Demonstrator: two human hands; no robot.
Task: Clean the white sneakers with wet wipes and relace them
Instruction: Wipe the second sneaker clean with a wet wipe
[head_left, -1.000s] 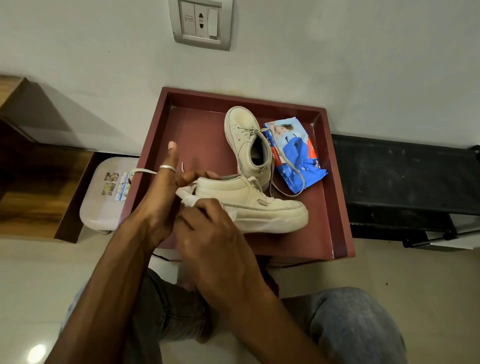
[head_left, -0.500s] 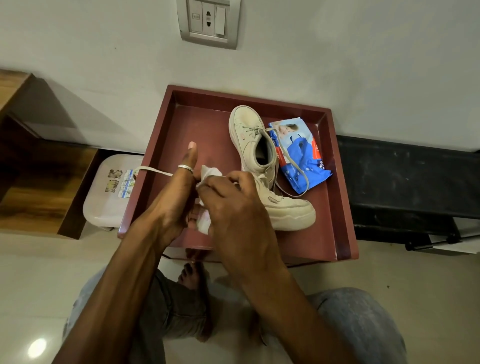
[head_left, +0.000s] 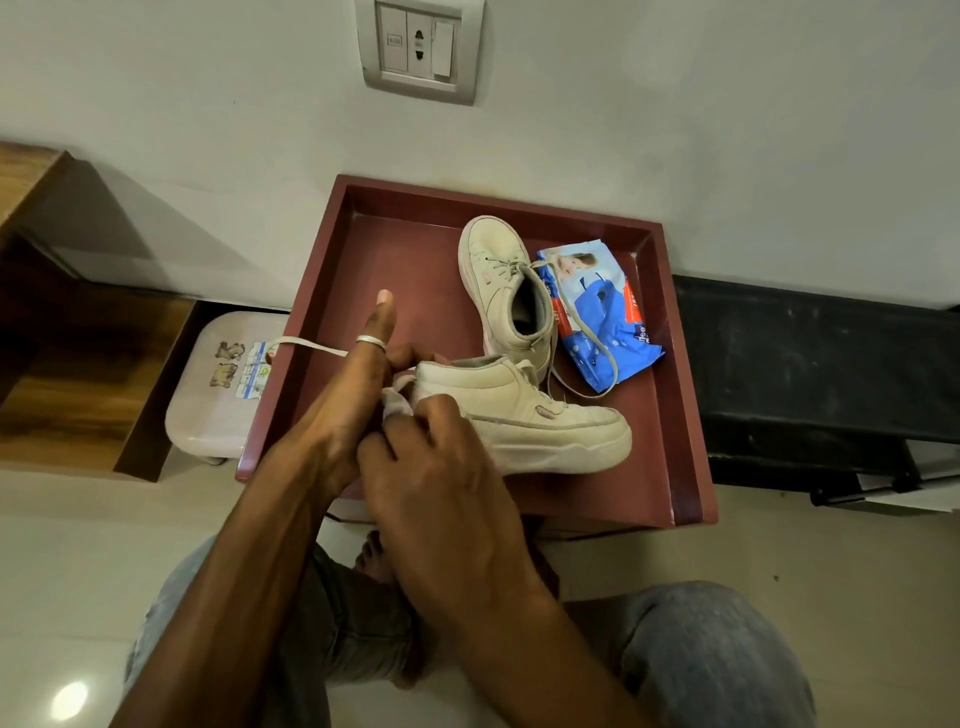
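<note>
Left hand (head_left: 337, 415) gripped the heel of the near sneaker (head_left: 545, 421) - fingers curled round it, one ringed finger sticking straight up. Right hand (head_left: 447, 467) had its fingers bunched, pinching a wadded wet wipe (head_left: 397, 408) against the heel. The sneaker sat along the tray's (head_left: 405, 260) near edge, toe toward the right edge. Second sneaker (head_left: 498, 280) was by the far edge, wipes pack (head_left: 597, 317) toward the far right corner. Risks, my read: hard rubbing could shove the sneaker over the near edge. The loose lace (head_left: 311, 345) trailing off the left edge could snag a wrist - or slide off.
</note>
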